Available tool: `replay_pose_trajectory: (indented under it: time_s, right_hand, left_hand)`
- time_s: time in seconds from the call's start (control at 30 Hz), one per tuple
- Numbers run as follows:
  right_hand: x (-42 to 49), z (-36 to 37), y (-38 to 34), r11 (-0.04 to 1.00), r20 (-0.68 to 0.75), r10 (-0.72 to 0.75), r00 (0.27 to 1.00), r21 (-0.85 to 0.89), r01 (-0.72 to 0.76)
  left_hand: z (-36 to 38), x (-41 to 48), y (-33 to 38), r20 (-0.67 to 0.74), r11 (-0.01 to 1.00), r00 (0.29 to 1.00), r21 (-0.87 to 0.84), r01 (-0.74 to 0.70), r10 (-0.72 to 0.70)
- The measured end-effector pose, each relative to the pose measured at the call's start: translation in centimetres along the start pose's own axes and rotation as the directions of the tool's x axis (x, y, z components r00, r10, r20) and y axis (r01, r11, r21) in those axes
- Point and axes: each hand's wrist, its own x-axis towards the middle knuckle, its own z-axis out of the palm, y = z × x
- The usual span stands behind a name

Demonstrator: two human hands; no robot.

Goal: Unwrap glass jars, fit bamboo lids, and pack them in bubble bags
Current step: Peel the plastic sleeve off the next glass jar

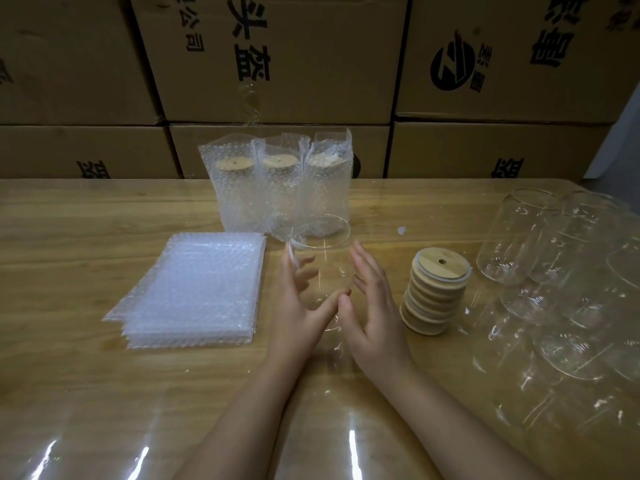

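Between the fingers (364, 261), upright glass jar (323, 239)

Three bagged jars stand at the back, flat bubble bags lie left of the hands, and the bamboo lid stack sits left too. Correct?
One slip: in the head view the bamboo lid stack sits to the right of the right hand, not left. The rest is as stated.

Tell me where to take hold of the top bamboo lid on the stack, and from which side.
Pinch the top bamboo lid by its round rim, thumb and fingers on opposite edges, coming from above. It lies flat, hole up, atop the lid stack, which leans slightly, so lift straight up. The right hand is the nearer one.
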Motion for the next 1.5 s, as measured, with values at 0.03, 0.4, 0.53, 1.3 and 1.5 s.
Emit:
replay_pose_trajectory:
  time_s: [0.03, 0.4, 0.53, 1.3, 1.5]
  right_hand:
    - [-0.1, 0.0, 0.1, 1.000, 0.000, 0.013, 1.000, -0.001, -0.013]
    - [0.5, -0.9, -1.3, 0.992, -0.046, 0.024, 0.999, -0.126, -0.030]
    - [3.3, -4.8, -3.4, 0.931, 0.038, -0.097, 0.995, -0.349, 0.105]
    - [2.7, -12.3, -5.4, 0.832, -0.025, 0.038, 0.999, -0.553, -0.046]
    - [7.3, -7.0, -7.5, 0.971, -0.100, 0.065, 0.993, -0.221, -0.086]
  left_hand:
    - [0.1, 0.0, -0.1, 0.014, 1.000, 1.000, -0.003, 0.008, -0.008]
    - [-0.1, 0.3, -1.0, 0.165, 0.996, 0.984, -0.059, 0.073, -0.063]
    - [0.0, 0.3, -1.0, 0.173, 0.992, 0.981, -0.076, 0.102, -0.088]
    - [0.0, 0.3, -0.9, 0.128, 0.996, 0.988, -0.004, 0.093, -0.092]
    - [0.1, 0.4, -0.8, 0.128, 0.995, 0.988, -0.037, 0.095, -0.090]
